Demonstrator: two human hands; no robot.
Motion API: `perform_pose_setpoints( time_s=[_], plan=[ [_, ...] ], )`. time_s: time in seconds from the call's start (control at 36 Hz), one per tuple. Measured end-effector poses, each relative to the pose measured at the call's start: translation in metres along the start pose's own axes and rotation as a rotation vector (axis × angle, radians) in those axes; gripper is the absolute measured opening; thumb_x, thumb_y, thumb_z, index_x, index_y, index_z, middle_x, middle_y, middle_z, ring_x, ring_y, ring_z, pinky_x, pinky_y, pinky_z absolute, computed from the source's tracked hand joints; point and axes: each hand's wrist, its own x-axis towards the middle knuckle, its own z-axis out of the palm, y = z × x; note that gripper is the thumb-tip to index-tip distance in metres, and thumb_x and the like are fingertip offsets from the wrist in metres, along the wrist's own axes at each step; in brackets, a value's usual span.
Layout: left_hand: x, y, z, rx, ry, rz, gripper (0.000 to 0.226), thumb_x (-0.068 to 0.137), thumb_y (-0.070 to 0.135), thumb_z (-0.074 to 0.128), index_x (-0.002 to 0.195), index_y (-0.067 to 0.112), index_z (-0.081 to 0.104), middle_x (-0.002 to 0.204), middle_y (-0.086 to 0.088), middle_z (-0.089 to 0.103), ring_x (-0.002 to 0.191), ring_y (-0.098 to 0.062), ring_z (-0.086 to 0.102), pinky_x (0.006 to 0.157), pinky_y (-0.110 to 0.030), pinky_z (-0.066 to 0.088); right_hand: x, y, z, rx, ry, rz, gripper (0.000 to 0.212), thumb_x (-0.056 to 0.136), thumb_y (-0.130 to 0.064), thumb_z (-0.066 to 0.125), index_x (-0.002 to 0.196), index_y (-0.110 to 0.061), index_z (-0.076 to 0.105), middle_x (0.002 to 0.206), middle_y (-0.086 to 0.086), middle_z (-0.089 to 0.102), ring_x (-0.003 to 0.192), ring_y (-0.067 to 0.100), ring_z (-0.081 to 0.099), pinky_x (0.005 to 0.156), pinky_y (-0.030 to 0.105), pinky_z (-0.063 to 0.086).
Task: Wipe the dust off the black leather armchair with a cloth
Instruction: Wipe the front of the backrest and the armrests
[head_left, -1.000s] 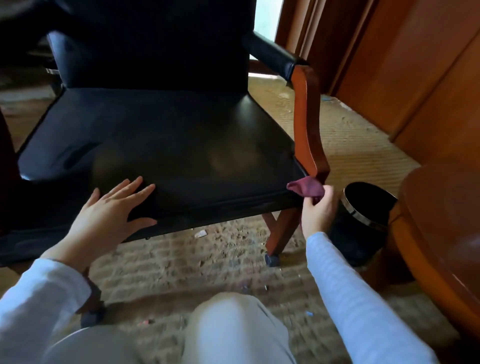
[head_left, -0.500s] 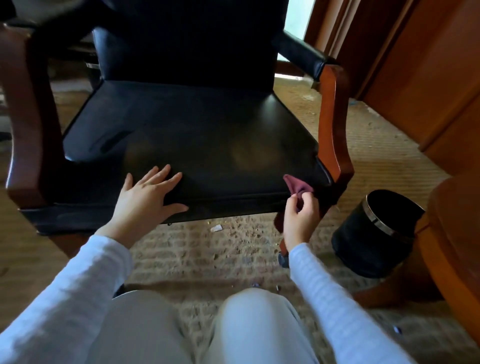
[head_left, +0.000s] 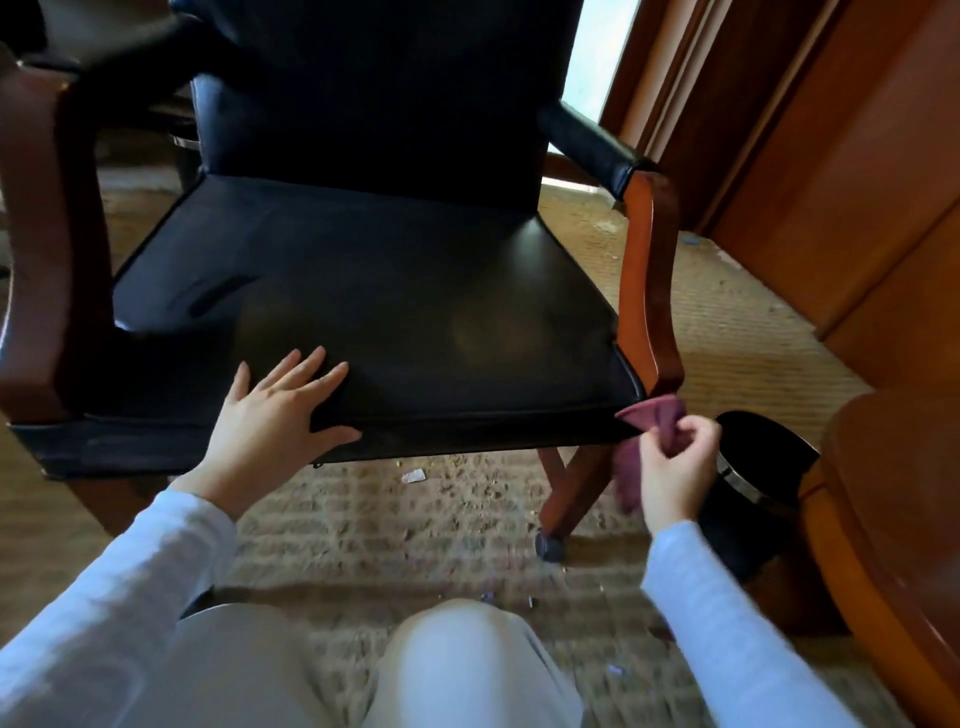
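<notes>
- Room: worn woven carpet (head_left: 415, 535), gritty with crumbs and scraps. Wood panelling (head_left: 831, 156) stands behind and to the right of the armchair.
- Armchair (head_left: 389, 291): black leather seat and back, smooth with a low sheen and a piped front edge. Hazy dull patches mid-seat look like dust.
- Arm posts (head_left: 649, 291): curved reddish wood, hard and glossy, with padded leather tops.
- Cloth (head_left: 657, 415): small maroon rag at the armchair's front right corner, just under the arm post. Can't tell if it touches the seat edge.
- Right hand (head_left: 675, 467): fingers curled, pinching the bunched cloth; a tail hangs below the hand.
- Left hand (head_left: 270, 421): flat with fingers spread, pressing the seat's front edge left of centre and holding nothing.
- Handling, my read: the cloth is light and limp, so wad it into a pad under the fingertips or it will just drag.
- The leather is slick and gives under pressure, so long flat strokes should suit it.
- The armchair looks heavy, but its front right foot may be a caster, so bracing it makes sense.
- Black bin (head_left: 753, 447) sits beside the armchair's front right leg, with a wooden desk (head_left: 893, 493) beyond it.
</notes>
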Motion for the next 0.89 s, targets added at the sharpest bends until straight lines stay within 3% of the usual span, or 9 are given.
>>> perform_pose_setpoints(
  time_s=[0.11,0.25,0.36,0.44,0.53,0.58,0.72,0.83,0.89],
  plan=[
    [-0.001,0.001,0.000,-0.006,-0.006,0.003,0.078,0.083,0.063,0.052,0.149,0.035,0.023,0.159,0.007,0.013,0.147,-0.014,0.007,0.118,-0.047,0.005,0.012,0.005,0.016,-0.127,-0.146,0.124,0.015,0.081,0.002,0.061,0.086,-0.004,0.049,0.082,0.009,0.052,0.076,0.026,0.049,0.066,0.028,0.033],
    [0.002,0.001,-0.002,0.015,-0.028,-0.004,0.078,0.084,0.065,0.048,0.150,0.036,0.017,0.159,0.008,0.009,0.147,-0.013,0.003,0.118,-0.046,0.003,-0.013,-0.002,0.037,-0.161,-0.173,0.141,0.015,0.081,-0.003,0.061,0.081,-0.010,0.047,0.079,0.004,0.055,0.075,0.024,0.053,0.070,0.036,0.045],
    [0.001,-0.001,-0.001,-0.010,-0.004,0.010,0.078,0.083,0.064,0.051,0.149,0.035,0.022,0.159,0.007,0.012,0.147,-0.014,0.007,0.117,-0.047,0.005,-0.061,-0.020,0.059,-0.105,-0.261,-0.095,0.027,0.074,0.004,0.066,0.074,-0.016,0.048,0.073,-0.003,0.052,0.068,0.012,0.046,0.066,0.024,0.041],
    [0.002,-0.003,-0.002,-0.009,-0.020,0.009,0.079,0.082,0.064,0.051,0.149,0.035,0.021,0.158,0.008,0.012,0.147,-0.014,0.006,0.117,-0.047,0.005,-0.093,-0.035,0.077,-0.090,-0.438,-0.286,0.016,0.074,0.003,0.064,0.074,-0.010,0.055,0.075,-0.005,0.050,0.068,-0.001,0.039,0.068,0.006,0.033],
    [0.002,-0.004,-0.001,-0.018,-0.017,0.008,0.080,0.081,0.064,0.052,0.149,0.036,0.022,0.158,0.009,0.013,0.147,-0.013,0.006,0.117,-0.047,0.005,-0.112,-0.045,0.089,-0.106,-0.732,-0.434,0.014,0.078,0.000,0.061,0.080,-0.011,0.053,0.080,-0.003,0.049,0.073,0.007,0.044,0.066,0.019,0.035],
    [0.001,-0.004,-0.001,-0.025,-0.013,0.006,0.080,0.081,0.064,0.053,0.149,0.036,0.023,0.158,0.009,0.013,0.147,-0.013,0.007,0.118,-0.047,0.005,-0.112,-0.048,0.090,-0.101,-0.793,-0.463,0.017,0.078,-0.001,0.061,0.079,-0.014,0.049,0.080,-0.006,0.044,0.072,0.008,0.041,0.065,0.018,0.030],
    [0.000,-0.003,-0.003,-0.012,-0.022,0.010,0.079,0.083,0.064,0.052,0.149,0.036,0.019,0.159,0.008,0.010,0.147,-0.013,0.005,0.118,-0.046,0.004,-0.064,-0.038,0.045,-0.102,-0.531,-0.397,0.013,0.070,-0.003,0.058,0.078,-0.013,0.054,0.077,0.000,0.053,0.071,0.011,0.048,0.067,0.019,0.037],
    [-0.002,-0.003,-0.003,-0.011,-0.005,0.020,0.078,0.084,0.063,0.051,0.150,0.035,0.019,0.159,0.007,0.010,0.147,-0.014,0.005,0.117,-0.046,0.004,0.014,-0.038,0.003,-0.233,-0.183,-0.169,0.020,0.078,-0.003,0.065,0.092,-0.012,0.054,0.086,0.011,0.061,0.078,0.031,0.057,0.067,0.031,0.039],
    [-0.002,-0.003,-0.003,-0.015,-0.005,0.031,0.077,0.084,0.062,0.051,0.150,0.034,0.021,0.159,0.006,0.011,0.147,-0.014,0.006,0.117,-0.046,0.005,0.040,-0.038,0.001,-0.300,-0.129,-0.057,0.016,0.082,-0.009,0.063,0.096,-0.009,0.056,0.089,0.015,0.064,0.083,0.036,0.058,0.069,0.035,0.038]
  ],
)
